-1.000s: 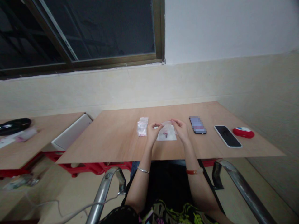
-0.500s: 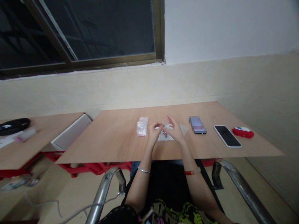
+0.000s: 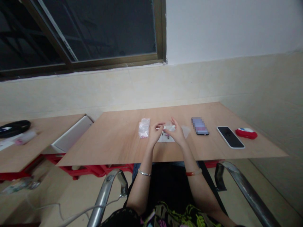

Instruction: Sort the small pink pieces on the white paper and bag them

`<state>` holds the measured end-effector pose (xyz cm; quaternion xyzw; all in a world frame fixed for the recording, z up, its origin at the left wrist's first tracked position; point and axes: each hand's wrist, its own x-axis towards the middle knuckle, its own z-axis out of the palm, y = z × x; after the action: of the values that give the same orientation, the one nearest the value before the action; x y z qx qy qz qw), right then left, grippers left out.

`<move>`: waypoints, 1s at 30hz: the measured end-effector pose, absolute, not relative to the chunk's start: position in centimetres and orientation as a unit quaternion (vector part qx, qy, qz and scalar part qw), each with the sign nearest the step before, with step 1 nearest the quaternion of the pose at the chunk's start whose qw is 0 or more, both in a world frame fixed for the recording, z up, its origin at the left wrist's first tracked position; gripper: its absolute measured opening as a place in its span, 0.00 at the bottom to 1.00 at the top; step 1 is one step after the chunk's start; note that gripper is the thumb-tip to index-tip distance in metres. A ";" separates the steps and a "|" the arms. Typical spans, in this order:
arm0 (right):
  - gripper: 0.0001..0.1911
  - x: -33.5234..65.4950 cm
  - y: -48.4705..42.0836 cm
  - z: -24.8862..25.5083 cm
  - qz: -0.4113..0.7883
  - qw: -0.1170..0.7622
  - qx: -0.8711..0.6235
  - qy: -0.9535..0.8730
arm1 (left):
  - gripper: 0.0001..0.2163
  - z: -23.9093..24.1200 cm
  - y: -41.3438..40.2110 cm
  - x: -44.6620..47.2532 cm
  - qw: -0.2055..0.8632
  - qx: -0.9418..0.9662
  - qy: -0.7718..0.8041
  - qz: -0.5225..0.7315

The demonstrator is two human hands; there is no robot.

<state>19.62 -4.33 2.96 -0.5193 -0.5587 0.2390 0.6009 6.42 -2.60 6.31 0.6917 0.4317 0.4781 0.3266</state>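
Clear film (image 3: 170,126) over white paper (image 3: 163,140), worked at close quarters

The film shows faintly in the space between the hands, too see-through for its edges to be made out. Below it, toward 6 o'clock, small dark and pinkish pieces (image 3: 167,136) lie on the paper.

Over the last second the right hand (image 3: 178,135) has swung in toward 9 o'clock, so the film, stretched between two spaced hands a second ago, now sits in a tight gap. The handling has become close fingertip work. The swing also bares a translucent sheet (image 3: 186,131) at the paper's 3 o'clock.

The right thumb points to 10 o'clock, its forefinger nearly to 12, with a wide gap between them; whether the thumb presses on the film I cannot tell. The left hand (image 3: 155,134) curls in from 8 o'clock, thumb and forefinger narrowly set, tips toward 2 o'clock; what they pinch, if anything, is too small to see. Both forearms rise from 6 o'clock.

Farther out on the table (image 3: 118,138), a row of clear packets (image 3: 144,128) lies at 9 o'clock, a phone with a blurred screen (image 3: 200,126) near 2 o'clock, and a white-edged phone (image 3: 230,137) at 3 o'clock.
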 end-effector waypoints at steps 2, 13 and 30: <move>0.44 19.6 -4.3 2.9 0.236 0.584 -0.512 -0.584 | 0.09 6.4 -2.9 6.5 0.294 0.714 0.433 0.464; 0.40 19.1 -5.0 3.7 0.177 0.500 -0.500 -0.685 | 0.12 6.3 -2.9 6.2 0.253 0.742 0.497 0.371; 0.35 19.7 -5.0 2.9 0.168 0.479 -0.464 -0.726 | 0.16 7.3 -3.1 4.4 0.330 0.761 0.432 0.355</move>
<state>19.72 -5.04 2.88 -0.4640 -0.7258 0.1682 0.4793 4.37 -3.13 7.28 0.7607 0.4320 0.3548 0.3300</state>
